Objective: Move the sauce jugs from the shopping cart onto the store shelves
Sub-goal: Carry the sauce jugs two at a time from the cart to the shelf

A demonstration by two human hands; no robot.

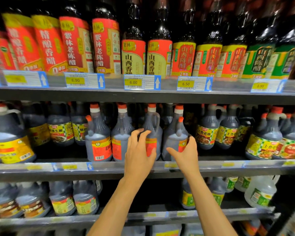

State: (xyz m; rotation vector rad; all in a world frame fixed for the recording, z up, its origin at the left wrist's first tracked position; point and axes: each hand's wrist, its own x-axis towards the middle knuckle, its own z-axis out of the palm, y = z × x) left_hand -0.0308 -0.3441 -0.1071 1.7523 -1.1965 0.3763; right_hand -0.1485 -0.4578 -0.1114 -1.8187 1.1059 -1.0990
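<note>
Bright, even store light; glare dots on the bottle necks [161, 30] at twelve o'clock. The shelves [143, 96] bow and blur toward three and nine o'clock.

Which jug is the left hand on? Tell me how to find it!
Look at the middle shelf, under the tall vinegar bottles. Four dark jugs with red labels stand together in its centre; the left hand is on the third jug from the left. Only this one has its loop handle sticking out to the right of its neck.
</note>
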